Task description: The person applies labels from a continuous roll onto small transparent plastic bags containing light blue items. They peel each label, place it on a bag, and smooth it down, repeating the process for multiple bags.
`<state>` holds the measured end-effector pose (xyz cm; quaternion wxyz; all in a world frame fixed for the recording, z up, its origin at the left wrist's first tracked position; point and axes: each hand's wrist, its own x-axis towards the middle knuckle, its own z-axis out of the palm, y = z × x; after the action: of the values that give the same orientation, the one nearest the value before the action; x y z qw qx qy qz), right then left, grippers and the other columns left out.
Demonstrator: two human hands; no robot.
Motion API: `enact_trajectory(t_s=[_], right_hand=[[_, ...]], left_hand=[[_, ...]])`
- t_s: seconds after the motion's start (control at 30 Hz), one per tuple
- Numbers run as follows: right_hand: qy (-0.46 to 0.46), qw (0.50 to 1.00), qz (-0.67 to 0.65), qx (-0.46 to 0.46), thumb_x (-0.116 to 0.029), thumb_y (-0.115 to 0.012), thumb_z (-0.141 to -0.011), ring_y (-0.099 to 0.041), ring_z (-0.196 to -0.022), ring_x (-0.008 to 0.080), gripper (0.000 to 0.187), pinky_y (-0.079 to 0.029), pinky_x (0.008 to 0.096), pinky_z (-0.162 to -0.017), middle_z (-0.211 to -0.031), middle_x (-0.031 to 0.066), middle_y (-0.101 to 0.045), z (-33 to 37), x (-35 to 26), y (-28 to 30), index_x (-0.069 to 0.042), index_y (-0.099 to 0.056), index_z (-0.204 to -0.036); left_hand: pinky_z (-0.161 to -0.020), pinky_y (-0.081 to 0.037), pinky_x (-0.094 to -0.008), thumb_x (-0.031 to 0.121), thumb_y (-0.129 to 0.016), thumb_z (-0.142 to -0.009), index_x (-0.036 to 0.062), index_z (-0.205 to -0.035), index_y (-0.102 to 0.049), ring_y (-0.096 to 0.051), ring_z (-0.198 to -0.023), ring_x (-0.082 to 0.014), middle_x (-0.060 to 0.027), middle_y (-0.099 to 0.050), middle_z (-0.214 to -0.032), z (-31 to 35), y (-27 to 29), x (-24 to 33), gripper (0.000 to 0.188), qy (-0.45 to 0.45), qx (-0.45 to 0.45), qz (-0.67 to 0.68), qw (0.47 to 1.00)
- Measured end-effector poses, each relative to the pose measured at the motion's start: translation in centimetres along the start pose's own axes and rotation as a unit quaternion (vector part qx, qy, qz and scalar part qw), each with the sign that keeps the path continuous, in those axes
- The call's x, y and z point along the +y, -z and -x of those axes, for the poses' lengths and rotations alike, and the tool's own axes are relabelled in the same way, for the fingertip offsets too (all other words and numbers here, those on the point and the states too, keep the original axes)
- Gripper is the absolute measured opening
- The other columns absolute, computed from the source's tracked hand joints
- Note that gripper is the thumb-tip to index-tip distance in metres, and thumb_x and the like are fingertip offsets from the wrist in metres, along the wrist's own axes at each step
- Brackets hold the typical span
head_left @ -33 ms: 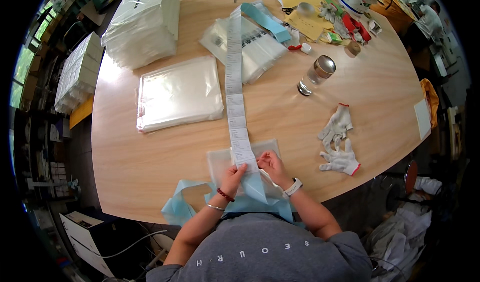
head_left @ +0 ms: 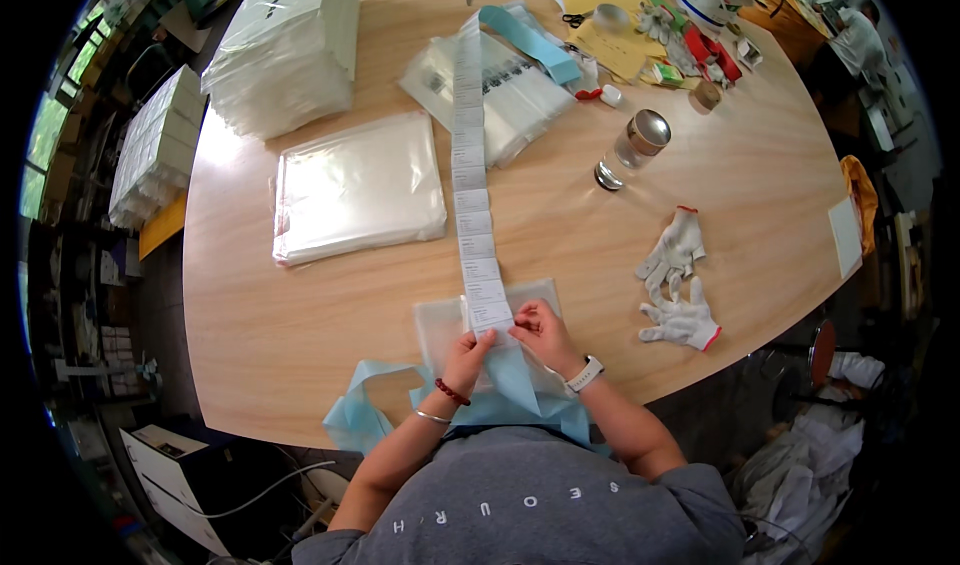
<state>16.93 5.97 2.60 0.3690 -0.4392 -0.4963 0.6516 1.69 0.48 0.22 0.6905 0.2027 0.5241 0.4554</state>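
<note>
A long strip of white printed labels (head_left: 470, 175) runs down the table toward me, and its light blue backing (head_left: 512, 373) hangs loose below my hands. My left hand (head_left: 466, 359) is closed on the strip's near end, thumb on top. At the strip's right edge, my right hand (head_left: 545, 337) pinches with thumb and forefinger where a label's edge lies. Beneath both hands rests a clear plastic bag (head_left: 435, 315), partly covered by the strip and fingers. More blue backing (head_left: 360, 410) curls at the table's front edge, left of my forearm.
Flat clear bags (head_left: 360, 190) lie to the left, with a tall plastic-wrapped stack (head_left: 285, 55) behind. Farther back are more bags (head_left: 525, 105). Right of the strip stand a glass bottle (head_left: 632, 150) and white work gloves (head_left: 680, 315). Yellow envelopes (head_left: 605, 50) and scissors (head_left: 573, 21) lie at the back.
My right hand has shifted slightly left, its fingertips now against the label strip's edge. The strip's near end has tilted a little; my left hand stays almost in place.
</note>
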Motion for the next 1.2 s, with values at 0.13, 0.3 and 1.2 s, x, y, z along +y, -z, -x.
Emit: enact_trajectory(t_s=[0.13, 0.3, 1.2], right_hand=[[0.099, 0.961, 0.249, -0.068, -0.006, -0.059, -0.075, -0.057, -0.066, 0.0221, 0.014, -0.046, 0.0283, -0.062, -0.08, 0.0105, -0.058, 0.1, -2.3, 0.4, -0.004, -0.06, -0.089], [0.205, 0.921, 0.328, -0.043, -0.002, -0.062, -0.067, -0.057, -0.073, 0.0258, 0.02, -0.046, 0.0303, -0.068, -0.086, 0.0107, -0.059, 0.9, -2.4, 0.6, -0.006, -0.063, -0.087], [0.169, 0.821, 0.516, 0.175, -0.017, -0.065, -0.068, -0.054, -0.073, 0.0227, 0.026, -0.045, 0.0331, -0.063, -0.078, 0.0044, -0.053, -3.3, -0.9, 2.5, -0.008, -0.055, -0.09]], left_hand=[[-0.071, -0.042, -0.022, 0.024, -0.051, -0.085, 0.0037, -0.093, -0.058, -0.054, -0.081, -0.0089, -0.0022, -0.06, -0.089, -0.3, -0.6, 2.1, 0.023, 0.06, -0.027, 0.194, 0.979], [-0.072, -0.045, -0.0268, 0.024, -0.05, -0.086, 0.0031, -0.095, -0.056, -0.057, -0.081, -0.0121, -0.0035, -0.06, -0.089, -0.7, 0.0, 1.4, 0.024, 0.065, 0.009, 0.084, 0.994], [-0.065, -0.047, -0.0223, 0.023, -0.053, -0.084, 0.0015, -0.095, -0.056, -0.058, -0.075, -0.0105, -0.0038, -0.06, -0.086, -0.7, 1.6, -0.3, 0.024, 0.062, 0.079, 0.142, 0.985]])
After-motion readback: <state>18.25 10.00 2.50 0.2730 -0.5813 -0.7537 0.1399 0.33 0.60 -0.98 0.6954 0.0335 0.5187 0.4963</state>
